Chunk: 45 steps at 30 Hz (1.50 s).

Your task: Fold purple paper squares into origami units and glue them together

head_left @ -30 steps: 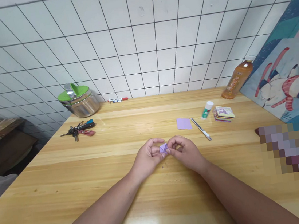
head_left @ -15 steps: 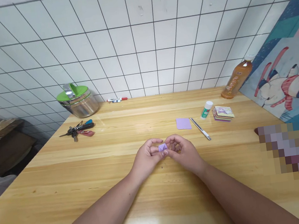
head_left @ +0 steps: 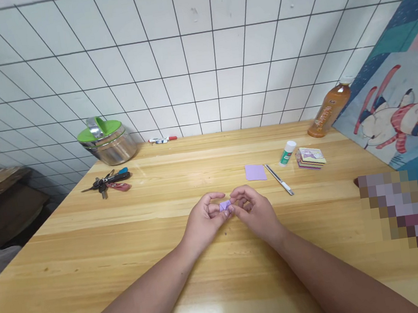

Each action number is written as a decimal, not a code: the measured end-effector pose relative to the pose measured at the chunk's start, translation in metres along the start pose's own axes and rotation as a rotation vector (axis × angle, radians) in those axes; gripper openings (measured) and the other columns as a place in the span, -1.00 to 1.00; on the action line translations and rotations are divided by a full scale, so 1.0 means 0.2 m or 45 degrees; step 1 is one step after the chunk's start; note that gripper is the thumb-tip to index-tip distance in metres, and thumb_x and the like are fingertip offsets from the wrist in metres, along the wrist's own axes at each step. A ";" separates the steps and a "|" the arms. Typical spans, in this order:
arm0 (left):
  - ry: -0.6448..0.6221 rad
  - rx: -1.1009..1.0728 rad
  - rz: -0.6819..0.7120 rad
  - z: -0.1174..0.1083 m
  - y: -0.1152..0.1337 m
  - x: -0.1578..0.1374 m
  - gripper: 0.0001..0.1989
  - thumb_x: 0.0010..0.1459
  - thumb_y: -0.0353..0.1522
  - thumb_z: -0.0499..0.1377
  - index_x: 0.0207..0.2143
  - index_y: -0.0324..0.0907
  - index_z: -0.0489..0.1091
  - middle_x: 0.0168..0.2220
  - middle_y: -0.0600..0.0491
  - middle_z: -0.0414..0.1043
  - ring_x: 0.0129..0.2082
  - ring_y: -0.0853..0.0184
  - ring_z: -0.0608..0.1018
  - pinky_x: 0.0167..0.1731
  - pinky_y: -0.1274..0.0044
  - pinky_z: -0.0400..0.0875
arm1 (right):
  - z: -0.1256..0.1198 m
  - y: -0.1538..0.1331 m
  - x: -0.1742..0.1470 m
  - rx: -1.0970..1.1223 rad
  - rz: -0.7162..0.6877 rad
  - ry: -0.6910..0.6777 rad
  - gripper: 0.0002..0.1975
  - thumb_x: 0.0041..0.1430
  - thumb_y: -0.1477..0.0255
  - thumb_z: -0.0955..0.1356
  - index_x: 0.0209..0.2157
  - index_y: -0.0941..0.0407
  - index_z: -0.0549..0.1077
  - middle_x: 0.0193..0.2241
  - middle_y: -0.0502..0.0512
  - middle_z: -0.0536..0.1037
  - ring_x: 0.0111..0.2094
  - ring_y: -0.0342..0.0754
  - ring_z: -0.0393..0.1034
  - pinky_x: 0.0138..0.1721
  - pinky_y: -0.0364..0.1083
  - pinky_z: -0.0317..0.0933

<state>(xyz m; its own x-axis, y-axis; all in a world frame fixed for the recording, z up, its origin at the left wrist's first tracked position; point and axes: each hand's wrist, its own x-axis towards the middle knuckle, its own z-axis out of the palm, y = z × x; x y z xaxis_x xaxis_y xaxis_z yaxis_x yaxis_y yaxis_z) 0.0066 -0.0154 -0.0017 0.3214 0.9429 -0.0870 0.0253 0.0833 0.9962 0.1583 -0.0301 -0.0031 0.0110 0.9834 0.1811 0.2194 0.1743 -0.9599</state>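
Observation:
A small folded piece of purple paper (head_left: 224, 206) with creased triangular flaps is pinched between my two hands, just above the wooden table (head_left: 144, 283). My left hand (head_left: 206, 218) grips its left side, thumb in front and fingers behind. On the other side, the thumb and fingertips of my right hand (head_left: 255, 213) press on the paper's right edge. Fingertips cover part of the folds. Beyond my right hand lies a flat purple paper square (head_left: 255, 172), with a slim utility knife (head_left: 279, 180) beside it.
A glue stick (head_left: 287, 153) and a stack of small paper (head_left: 310, 157) stand at right, near a tilted-looking drink bottle (head_left: 329, 110). Keys (head_left: 106, 182), a green-lidded metal pot (head_left: 109, 141) and markers (head_left: 162, 140) are at back left. A painted panel (head_left: 402, 100) leans on the right.
The view has shifted slightly. The front flaps of the folded paper look a little different under my right thumb and fingertips; both hands stay in nearly the same place.

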 end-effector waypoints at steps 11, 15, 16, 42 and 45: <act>0.022 0.002 0.015 0.00 0.02 0.00 -0.51 -0.10 -0.24 0.29 -0.12 -0.18 0.25 -0.50 0.09 0.48 -0.49 0.36 0.52 -0.44 0.58 0.32 | -0.01 -0.03 -0.02 -0.335 -0.162 0.006 -0.85 0.00 0.47 0.33 -0.31 0.03 0.43 -0.34 -0.03 0.50 -0.48 -0.17 0.32 -0.48 -0.18 0.22; 0.015 0.044 0.034 0.00 0.02 -0.01 -0.52 -0.08 -0.25 0.28 -0.11 -0.18 0.24 -0.47 0.09 0.47 -0.48 0.40 0.50 -0.43 0.60 0.31 | 0.00 -0.04 -0.02 -0.361 -0.121 0.018 -0.88 -0.02 0.47 0.34 -0.37 0.04 0.46 -0.40 -0.05 0.50 -0.51 -0.18 0.31 -0.47 -0.18 0.21; 0.026 0.070 0.041 0.00 0.02 -0.01 -0.52 -0.08 -0.24 0.28 -0.11 -0.17 0.24 -0.46 0.08 0.47 -0.49 0.40 0.50 -0.45 0.60 0.31 | 0.00 -0.04 -0.02 -0.331 -0.076 0.010 -0.89 -0.03 0.46 0.35 -0.37 0.05 0.45 -0.43 -0.05 0.50 -0.52 -0.18 0.31 -0.49 -0.19 0.20; 0.071 0.013 0.142 0.04 0.04 -0.03 -0.74 -0.04 -0.30 0.25 -0.28 -0.19 0.34 -0.35 0.01 0.51 -0.37 0.33 0.54 -0.33 0.53 0.40 | 0.01 -0.02 0.00 0.453 0.189 -0.056 -0.80 -0.08 0.33 0.41 -0.56 0.13 0.36 -0.48 0.03 0.52 -0.48 -0.15 0.36 -0.46 -0.17 0.23; 0.108 -0.027 0.162 0.05 0.04 -0.03 -0.73 -0.04 -0.30 0.26 -0.27 -0.19 0.33 -0.33 0.02 0.51 -0.36 0.35 0.54 -0.32 0.53 0.41 | 0.03 -0.03 0.00 0.490 0.210 -0.012 -0.81 -0.07 0.33 0.41 -0.55 0.13 0.36 -0.52 0.00 0.50 -0.52 -0.17 0.33 -0.50 -0.19 0.20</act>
<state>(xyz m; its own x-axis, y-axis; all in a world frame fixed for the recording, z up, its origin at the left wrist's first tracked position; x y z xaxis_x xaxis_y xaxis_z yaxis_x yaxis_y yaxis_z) 0.0137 -0.0231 0.0071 0.2395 0.9701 0.0390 -0.0307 -0.0326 0.9990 0.1519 -0.0309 0.0007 0.0060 0.9998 0.0180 -0.1649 0.0188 -0.9861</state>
